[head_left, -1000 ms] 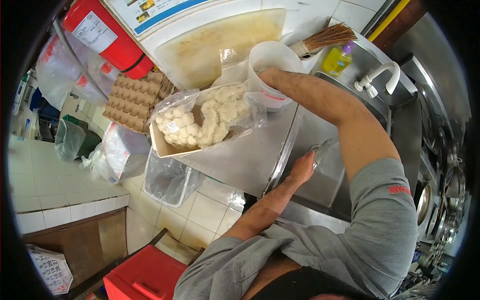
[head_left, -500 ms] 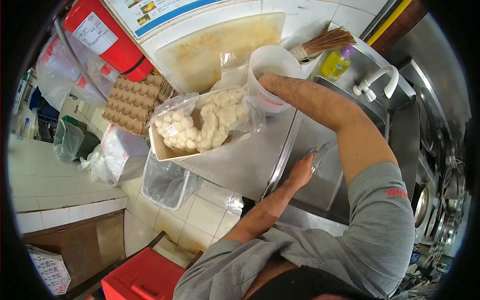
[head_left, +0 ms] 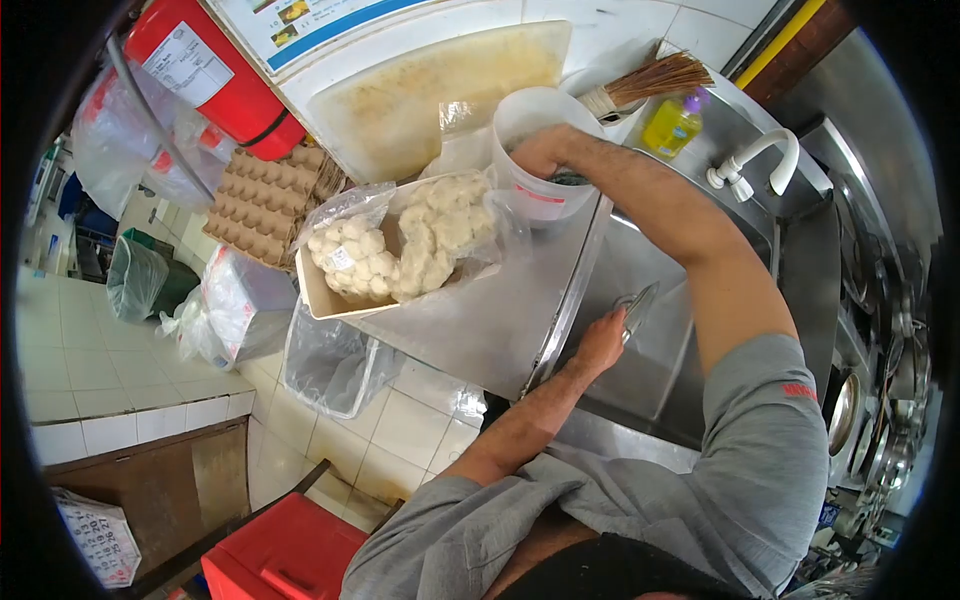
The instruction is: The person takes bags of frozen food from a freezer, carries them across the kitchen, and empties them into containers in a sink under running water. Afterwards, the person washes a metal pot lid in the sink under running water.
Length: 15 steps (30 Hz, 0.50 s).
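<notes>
1. Right hand (head_left: pixel 543 150) inside white bucket (head_left: pixel 522 190), beside the tray (head_left: pixel 316 296). Fingers hidden, can't tell grip.
2. Left hand (head_left: pixel 601 341) wrapped round metal utensil (head_left: pixel 640 305), over sink (head_left: pixel 648 375).
3. Risk: forearm leaning on rim could tip bucket sinkward.
4. Slick metal, loose hold: utensil could drop.

At my upper left, a red fire extinguisher (head_left: pixel 255 108) bears a white label. Below it sit stacked brown egg trays (head_left: pixel 262 208). A stained cutting board (head_left: pixel 440 92) leans against the tiled wall, beneath a blue-striped poster (head_left: pixel 350 14). A straw brush (head_left: pixel 655 82) lies to the right of the board. On the floor I observe a bin with a clear liner (head_left: pixel 330 365), white plastic bags (head_left: pixel 232 305) and a green bin (head_left: pixel 176 288). A red container (head_left: pixel 285 545) is located at lower left; metal cookware (head_left: pixel 885 430) is grouped at far right.
</notes>
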Motion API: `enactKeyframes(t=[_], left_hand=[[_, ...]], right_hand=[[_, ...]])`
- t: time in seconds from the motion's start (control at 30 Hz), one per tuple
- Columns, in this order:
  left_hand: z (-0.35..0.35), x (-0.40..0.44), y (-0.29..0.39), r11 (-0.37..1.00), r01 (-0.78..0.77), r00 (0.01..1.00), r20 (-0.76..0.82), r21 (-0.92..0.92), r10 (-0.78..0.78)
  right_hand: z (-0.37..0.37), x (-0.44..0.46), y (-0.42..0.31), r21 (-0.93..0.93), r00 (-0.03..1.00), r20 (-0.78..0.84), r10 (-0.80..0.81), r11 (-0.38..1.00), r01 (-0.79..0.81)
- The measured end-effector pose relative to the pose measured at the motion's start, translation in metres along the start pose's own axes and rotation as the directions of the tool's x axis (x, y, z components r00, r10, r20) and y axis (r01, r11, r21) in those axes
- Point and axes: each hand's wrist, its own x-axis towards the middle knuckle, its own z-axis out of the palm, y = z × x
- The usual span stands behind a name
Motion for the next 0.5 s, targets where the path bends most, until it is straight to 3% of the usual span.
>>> enactKeyframes(t=[0.1, 0.17, 0.23, 0.33, 0.4, 0.5], left_hand=[[-0.003, 0.000, 0.002, 0.999, 0.026, 1.000, 0.012, 0.034, -0.026], [-0.004, 0.001, 0.000, 0.997, 0.078, 0.991, 0.107, 0.015, -0.079], [-0.008, 0.001, 0.004, 0.995, 0.094, 0.987, 0.125, 0.032, -0.098], [-0.008, 0.000, 0.005, 0.994, 0.110, 0.989, 0.100, 0.024, -0.112], [-0.012, 0.000, 0.010, 0.994, 0.108, 0.992, 0.064, 0.002, -0.107], [-0.025, 0.002, 0.023, 0.977, 0.192, 0.961, 0.187, 0.090, -0.206]], right_hand=[[0.002, 0.005, 0.021, 0.054, 0.989, -0.009, -0.150, 0.987, 0.150], [0.001, 0.006, 0.042, 0.079, 0.974, -0.050, -0.221, 0.971, 0.224], [-0.001, 0.001, 0.059, 0.167, 0.914, -0.228, -0.335, 0.912, 0.376], [-0.019, -0.039, 0.060, 0.307, 0.916, -0.350, -0.197, 0.900, 0.311], [-0.032, -0.062, 0.060, 0.323, 0.937, -0.321, -0.137, 0.914, 0.245], [-0.037, -0.090, 0.071, 0.297, 0.890, -0.454, -0.047, 0.934, 0.201]])
